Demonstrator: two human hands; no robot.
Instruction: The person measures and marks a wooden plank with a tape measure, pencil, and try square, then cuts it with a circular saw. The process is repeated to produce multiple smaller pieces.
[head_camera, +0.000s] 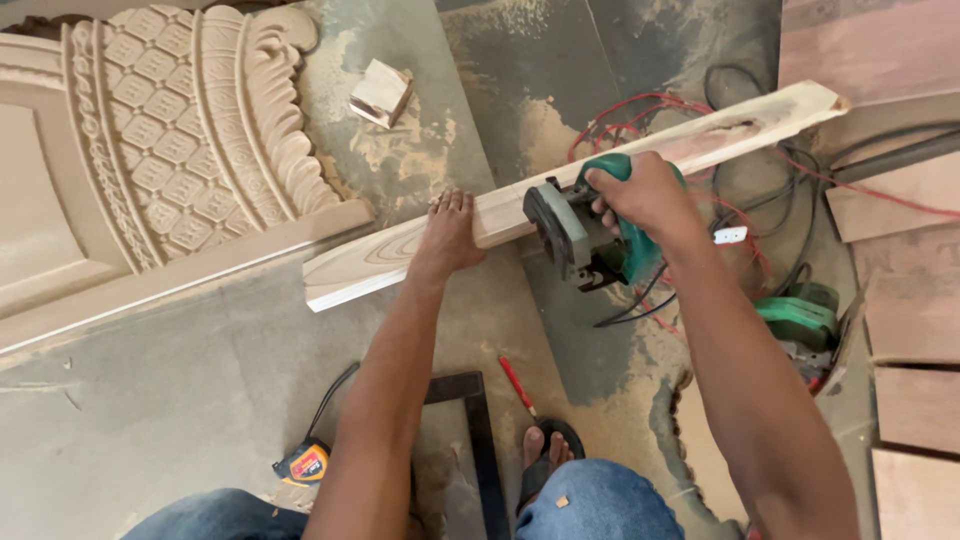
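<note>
A long pale wooden plank (380, 255) lies slanted across the dusty floor, from lower left to upper right. My left hand (447, 235) presses flat on it, fingers together. My right hand (645, 195) grips the green handle of a handheld circular saw (580, 232), which sits on the plank just right of my left hand. The blade is hidden by its grey guard.
A carved wooden panel (180, 130) fills the upper left. A small wood offcut (380, 93) lies above the plank. Red and black cables (760, 200) tangle behind the saw, beside another green power tool (800, 322). A tape measure (305, 463), black square (480, 440), red pencil (517, 385) and stacked boards (915, 330) lie nearby.
</note>
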